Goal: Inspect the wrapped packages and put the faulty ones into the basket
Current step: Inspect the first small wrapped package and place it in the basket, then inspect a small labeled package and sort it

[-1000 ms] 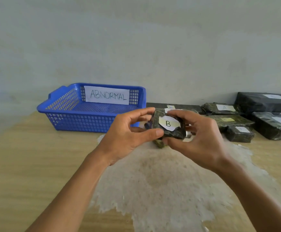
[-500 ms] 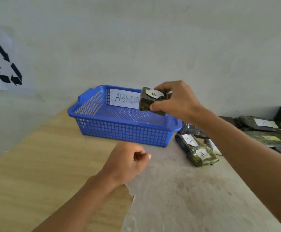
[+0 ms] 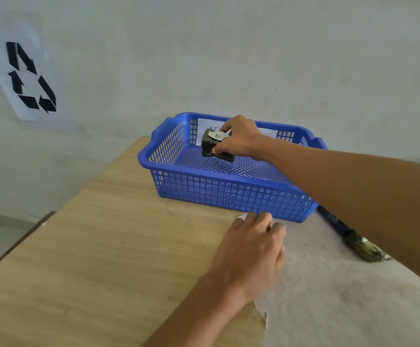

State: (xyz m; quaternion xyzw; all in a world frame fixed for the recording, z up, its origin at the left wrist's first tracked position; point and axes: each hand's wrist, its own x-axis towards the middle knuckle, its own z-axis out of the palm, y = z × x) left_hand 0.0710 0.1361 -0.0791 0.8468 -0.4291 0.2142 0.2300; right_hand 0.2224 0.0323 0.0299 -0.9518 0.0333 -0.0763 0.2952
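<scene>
Overhead, from the head view, the right hand [image 3: 239, 139] pinches a small dark wrapped package [image 3: 210, 146] labelled B inside the blue basket [image 3: 229, 194], low over its mesh floor. The left hand [image 3: 251, 251] rests with fingers loosely extended, holding nothing, on the counter [image 3: 91, 259] just before the basket. Another wrapped package [image 3: 356, 242] lies right of it.

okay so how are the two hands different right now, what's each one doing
The right hand grips the small dark package labelled B; the left hand holds nothing.
The right hand reaches inside the blue basket; the left hand is on the table in front of it.
The right hand's fingers curl round the package; the left hand's lie loosely relaxed.
Both are bare.
</scene>
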